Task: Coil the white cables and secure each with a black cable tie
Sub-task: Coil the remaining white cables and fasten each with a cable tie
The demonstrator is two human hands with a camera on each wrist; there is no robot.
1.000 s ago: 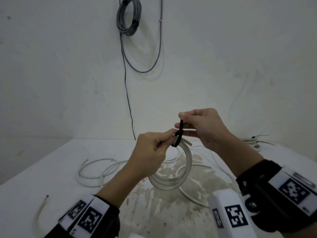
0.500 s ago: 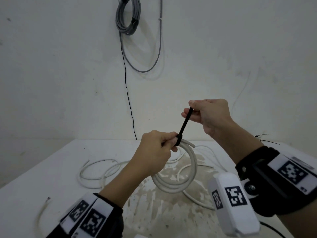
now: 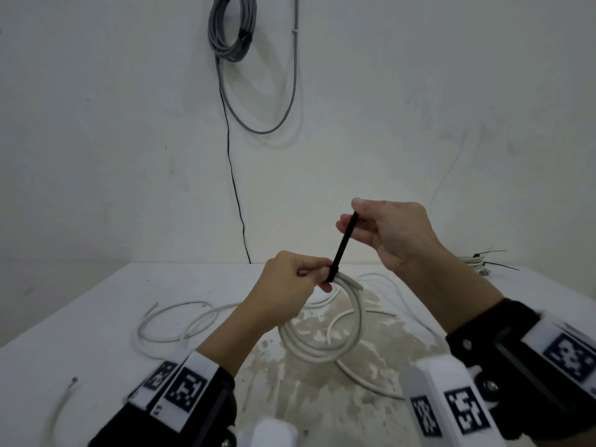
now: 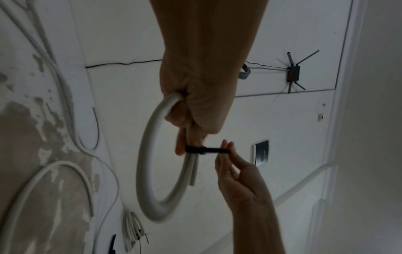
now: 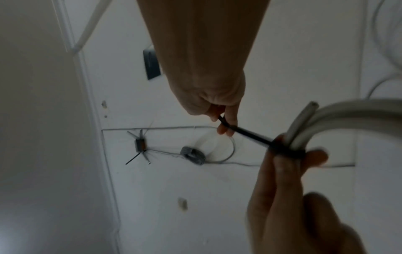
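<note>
Coiled white plastic-sheathed cable point(image 3: 325, 343) is looking light but springy, prob wanting to unwind, so best gripped at the crossing w/ the thin black plastic cable tie point(image 3: 341, 248). Left hand point(image 3: 292, 285) is pinching the coil there, held above the white table point(image 3: 96, 317). Right hand point(image 3: 392, 233) is pinching the tie's tail, pulling up.

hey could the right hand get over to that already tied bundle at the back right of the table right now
Probably not right now. The right hand is pinching the tail of the black cable tie on the coil. The tied bundle lies beyond it on the table, nothing between; it would need to let go.
</note>
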